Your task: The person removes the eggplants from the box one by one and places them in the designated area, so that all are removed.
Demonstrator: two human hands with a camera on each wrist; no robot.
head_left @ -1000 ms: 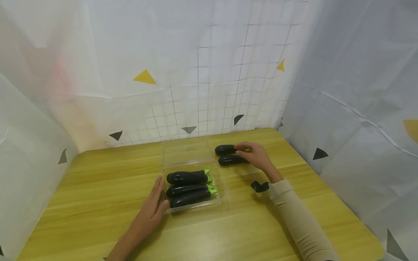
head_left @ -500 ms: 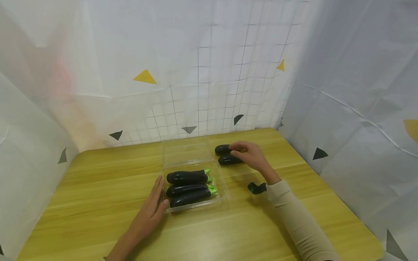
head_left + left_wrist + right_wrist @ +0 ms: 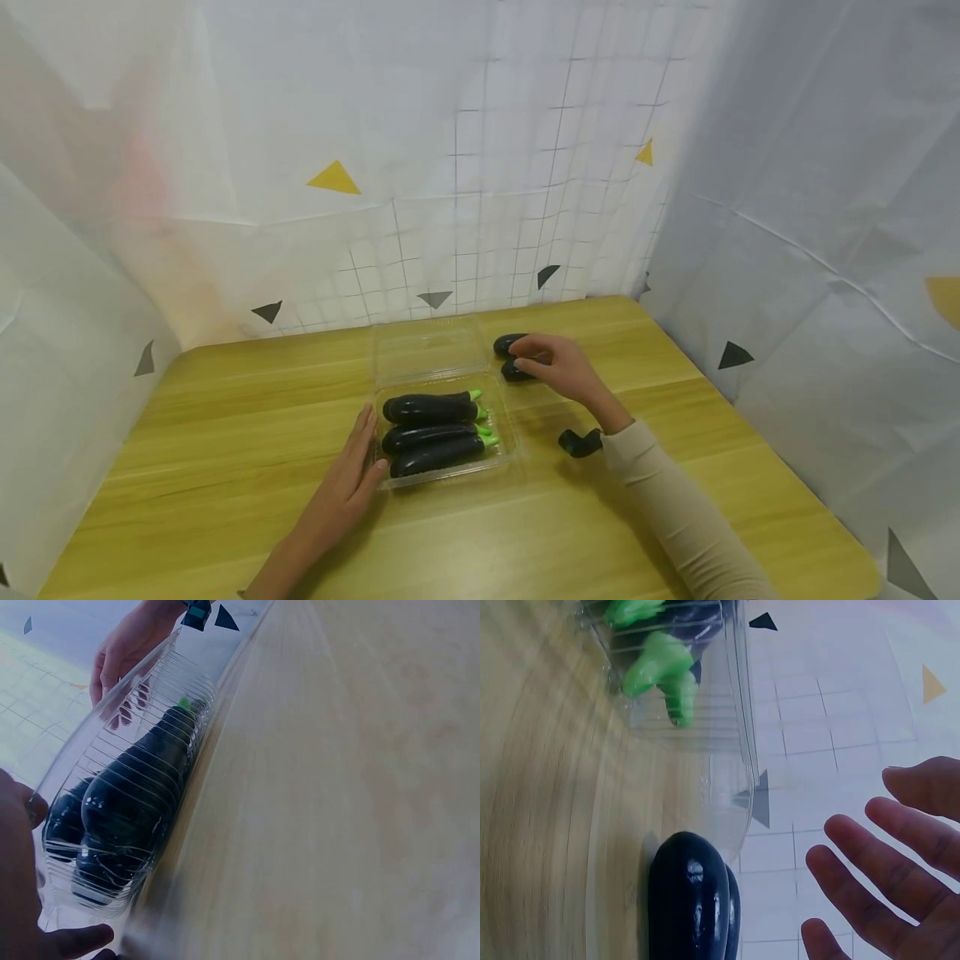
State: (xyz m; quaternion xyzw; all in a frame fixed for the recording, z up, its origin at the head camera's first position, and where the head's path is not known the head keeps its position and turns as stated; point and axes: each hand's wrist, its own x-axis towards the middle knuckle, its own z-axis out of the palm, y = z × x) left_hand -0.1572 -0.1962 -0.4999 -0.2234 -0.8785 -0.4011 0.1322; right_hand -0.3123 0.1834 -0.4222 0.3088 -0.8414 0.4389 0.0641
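My left hand (image 3: 337,492) rests along the left side of a clear plastic box (image 3: 507,410), fingers extended and thumb at the near corner. Several dark eggplants (image 3: 438,456) with green stems lie side by side in the box; in the left wrist view the eggplants (image 3: 135,795) show through its ribbed wall. Two more eggplants (image 3: 508,343) lie on the table right of the open lid, partly hidden by my right hand (image 3: 562,367). In the right wrist view, the right hand (image 3: 900,874) is raised apart from those eggplants (image 3: 688,900), its fingers spread and holding nothing.
The box's clear lid (image 3: 431,348) lies folded back behind it on the wooden table (image 3: 225,433). White sheets (image 3: 337,100) with grid lines and coloured triangles stand around the table. A black device (image 3: 579,443) sits at the right wrist.
My right hand has shifted left above the two loose eggplants, covering more of them. The left hand, the box and its eggplants have stayed in place.
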